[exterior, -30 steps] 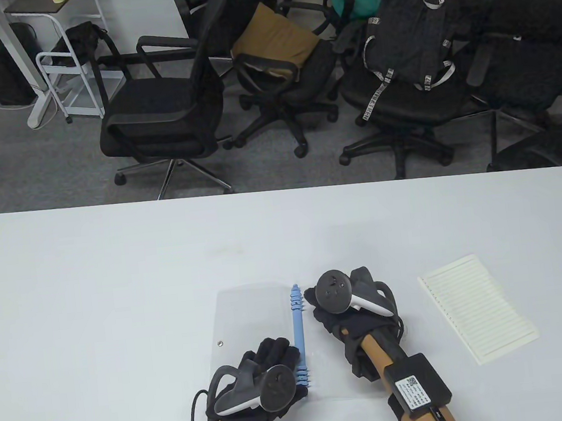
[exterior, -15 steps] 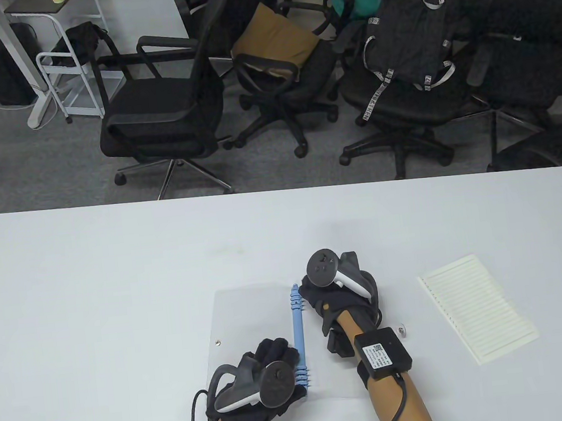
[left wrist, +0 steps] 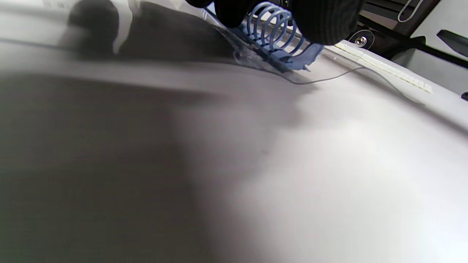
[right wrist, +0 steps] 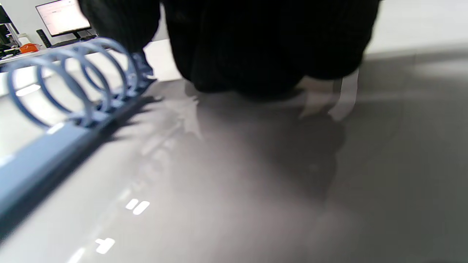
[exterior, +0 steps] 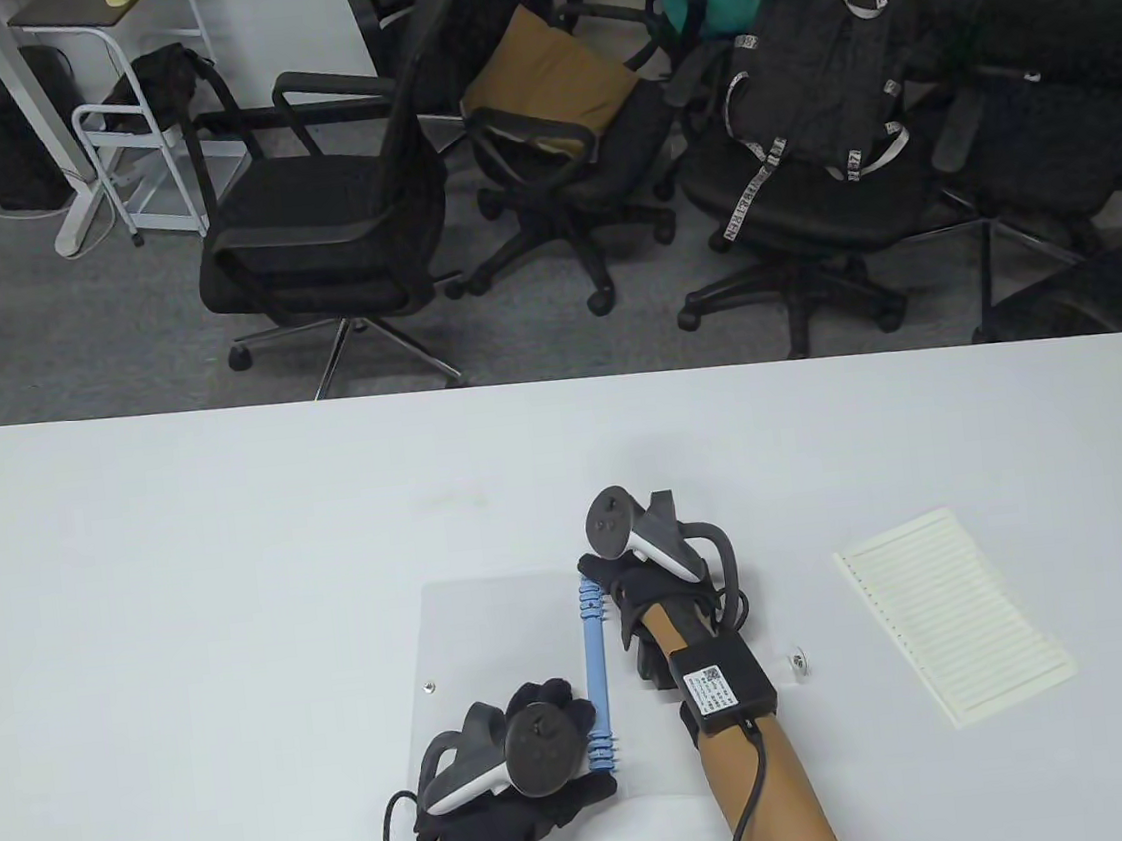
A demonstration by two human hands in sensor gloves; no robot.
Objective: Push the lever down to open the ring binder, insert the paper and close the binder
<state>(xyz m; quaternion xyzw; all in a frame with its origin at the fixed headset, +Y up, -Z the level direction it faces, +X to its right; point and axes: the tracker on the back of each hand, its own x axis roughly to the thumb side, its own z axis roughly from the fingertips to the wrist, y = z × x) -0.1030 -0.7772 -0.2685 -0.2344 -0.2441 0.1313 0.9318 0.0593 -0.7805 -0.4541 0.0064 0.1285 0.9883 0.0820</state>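
Binder (exterior: 548, 682) lies open flat on the table (exterior: 187, 580), near edge, clear covers either side of a blue ring spine (exterior: 597, 667). Left hand (exterior: 531, 754) sits at the near end of the spine, fingers (left wrist: 325, 22) down on the last rings (left wrist: 272, 27) by the blue lever tab (left wrist: 305, 60); whether they pinch or just press, cannot tell. Right hand (exterior: 637, 573) is at the far end of the spine, fingers (right wrist: 263, 47) bunched downward onto the cover beside the far rings (right wrist: 73, 76); actual grip hidden, cannot tell. Rings look closed in both wrist views. Paper (exterior: 952, 615), a lined punched sheet, lies well apart to the right, untouched. Judgement: step in hand is pressing the end levers to spring the rings, so task is early. Handling guess: binder is light, thin plastic covers flexible and slick on the table, so it will skate unless both ends are held down; plastic rings and tabs look stiff but snappable, press at the tab, not the rings. Paper is limp and light, best pinched at an edge away from the holes.
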